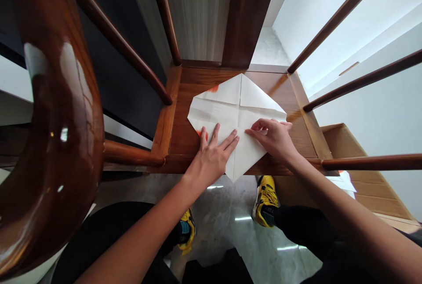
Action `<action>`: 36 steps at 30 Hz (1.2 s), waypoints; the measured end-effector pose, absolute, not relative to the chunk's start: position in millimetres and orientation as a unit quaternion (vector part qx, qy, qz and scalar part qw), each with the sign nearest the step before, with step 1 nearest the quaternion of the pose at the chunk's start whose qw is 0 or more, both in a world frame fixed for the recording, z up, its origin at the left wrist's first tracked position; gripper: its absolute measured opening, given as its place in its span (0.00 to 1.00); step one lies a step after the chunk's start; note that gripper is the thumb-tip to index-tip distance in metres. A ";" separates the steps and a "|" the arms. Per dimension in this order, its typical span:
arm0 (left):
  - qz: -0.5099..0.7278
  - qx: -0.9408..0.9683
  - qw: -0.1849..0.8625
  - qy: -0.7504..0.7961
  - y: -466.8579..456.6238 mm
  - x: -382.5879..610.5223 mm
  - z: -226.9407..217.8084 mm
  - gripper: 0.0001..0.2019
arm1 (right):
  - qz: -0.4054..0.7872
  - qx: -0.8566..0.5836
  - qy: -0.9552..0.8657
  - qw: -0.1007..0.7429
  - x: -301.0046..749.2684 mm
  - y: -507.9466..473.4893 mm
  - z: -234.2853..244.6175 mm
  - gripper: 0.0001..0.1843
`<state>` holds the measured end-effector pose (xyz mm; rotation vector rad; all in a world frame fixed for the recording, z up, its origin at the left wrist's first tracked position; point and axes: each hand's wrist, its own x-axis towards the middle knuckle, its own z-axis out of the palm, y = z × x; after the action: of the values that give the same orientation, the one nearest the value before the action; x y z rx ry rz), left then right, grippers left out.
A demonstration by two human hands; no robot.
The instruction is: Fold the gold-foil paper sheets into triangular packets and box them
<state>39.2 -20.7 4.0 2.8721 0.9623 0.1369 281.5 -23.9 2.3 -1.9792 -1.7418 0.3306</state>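
While the left hand (212,156) lies open and flat on the folded white paper (217,114) at centre frame, the right hand (272,139) pinches its right edge, with the centre crease (240,108) running upward between them, on the wooden chair seat (178,121).

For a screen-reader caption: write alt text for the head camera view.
A person's left hand and right hand press a folded white paper sheet with orange marks onto a wooden chair seat. Yellow sneakers show on the grey floor below.
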 end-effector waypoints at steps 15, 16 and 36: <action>0.099 0.953 0.072 0.276 -25.5 47.4 -8.4 0.29 | -0.068 -0.731 -0.636 0.239 261.6 -34.8 0.6 0.14; 0.102 0.951 0.075 0.283 -25.3 47.6 -7.2 0.28 | -0.073 -0.715 -0.655 0.235 256.2 -41.3 2.8 0.13; 0.108 0.936 0.093 0.321 -12.5 52.5 -2.3 0.28 | 0.064 -0.668 -0.737 0.078 336.3 -68.3 10.2 0.39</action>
<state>52.5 -12.5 -2.3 2.7794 0.9522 0.3219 336.3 -68.3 10.2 -2.0007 -2.2083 0.1922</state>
